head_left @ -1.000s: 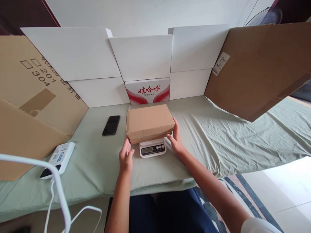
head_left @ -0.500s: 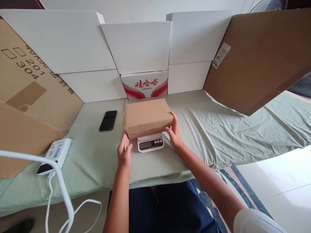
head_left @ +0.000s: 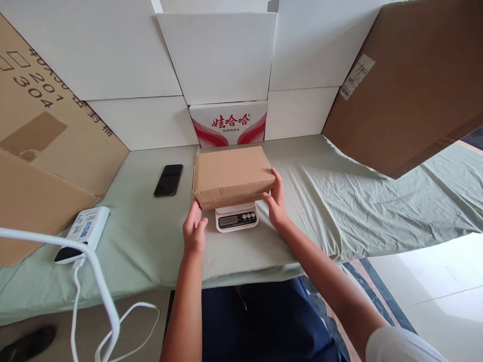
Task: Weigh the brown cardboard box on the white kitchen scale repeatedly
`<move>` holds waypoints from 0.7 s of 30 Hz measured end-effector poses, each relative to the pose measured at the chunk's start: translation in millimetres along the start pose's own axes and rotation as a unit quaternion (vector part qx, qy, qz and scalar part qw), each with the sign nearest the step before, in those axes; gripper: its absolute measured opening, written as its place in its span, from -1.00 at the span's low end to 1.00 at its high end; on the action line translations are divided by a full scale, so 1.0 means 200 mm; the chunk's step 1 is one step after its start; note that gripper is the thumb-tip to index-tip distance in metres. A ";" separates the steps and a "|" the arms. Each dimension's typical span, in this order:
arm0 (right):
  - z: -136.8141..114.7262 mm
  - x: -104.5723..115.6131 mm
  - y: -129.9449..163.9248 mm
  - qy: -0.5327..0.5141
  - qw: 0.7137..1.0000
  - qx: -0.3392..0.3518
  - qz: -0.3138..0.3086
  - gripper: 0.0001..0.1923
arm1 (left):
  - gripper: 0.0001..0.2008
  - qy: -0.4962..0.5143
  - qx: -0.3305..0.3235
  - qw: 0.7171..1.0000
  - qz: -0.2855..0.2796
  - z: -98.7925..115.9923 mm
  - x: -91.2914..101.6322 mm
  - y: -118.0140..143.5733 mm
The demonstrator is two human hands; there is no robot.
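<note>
Cardboard box point(head_left: 232, 173) sits on the white kitchen scale point(head_left: 237, 218), between my two hands, with the scale's display and buttons showing just under its near edge. Far off to the left of my left grip lies a white power bank point(head_left: 85, 231) with a white cable point(head_left: 94, 291) running from it, and nearer, up and to the left, a black phone point(head_left: 168, 180) lies flat on the green sheet point(head_left: 339, 201). My left hand point(head_left: 194, 232) is open, fingers together, fingertips at the box's near left corner, holding nothing. My right hand point(head_left: 276, 203) is open too, palm laid against the box's right end, thumb under its near edge. Beyond the box stands a white carton with red lettering point(head_left: 230, 123). Right of my right grip leans a big brown cardboard sheet point(head_left: 407, 85).
</note>
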State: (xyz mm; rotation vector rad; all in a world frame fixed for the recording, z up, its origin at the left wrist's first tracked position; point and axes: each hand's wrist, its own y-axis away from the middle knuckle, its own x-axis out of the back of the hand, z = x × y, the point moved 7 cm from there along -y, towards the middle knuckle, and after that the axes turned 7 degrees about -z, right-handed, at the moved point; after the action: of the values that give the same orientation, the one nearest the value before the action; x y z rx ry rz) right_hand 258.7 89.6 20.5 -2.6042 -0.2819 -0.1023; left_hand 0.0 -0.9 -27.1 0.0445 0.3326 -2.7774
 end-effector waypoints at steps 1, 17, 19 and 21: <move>0.00 0.00 0.00 0.002 1.000 0.003 0.002 -0.25 | -0.22 0.001 -0.005 1.000 0.000 0.01 0.00 0.00; -0.01 -0.01 -0.02 0.040 0.999 0.033 0.012 -0.25 | -0.24 -0.018 -0.056 0.998 -0.010 0.04 0.00 0.00; -0.01 -0.01 -0.01 0.034 0.999 0.033 0.012 -0.27 | -0.26 -0.017 -0.052 0.998 -0.008 0.05 0.01 0.00; -0.02 0.00 -0.01 0.033 0.999 0.035 0.011 -0.29 | -0.28 -0.012 -0.046 0.999 0.000 0.05 0.01 0.00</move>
State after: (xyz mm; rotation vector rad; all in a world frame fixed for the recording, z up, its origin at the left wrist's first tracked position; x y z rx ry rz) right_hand 257.5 89.4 24.8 -2.5275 -0.2289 -0.1684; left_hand -2.3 -4.7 -18.4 -0.0106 0.4545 -2.7569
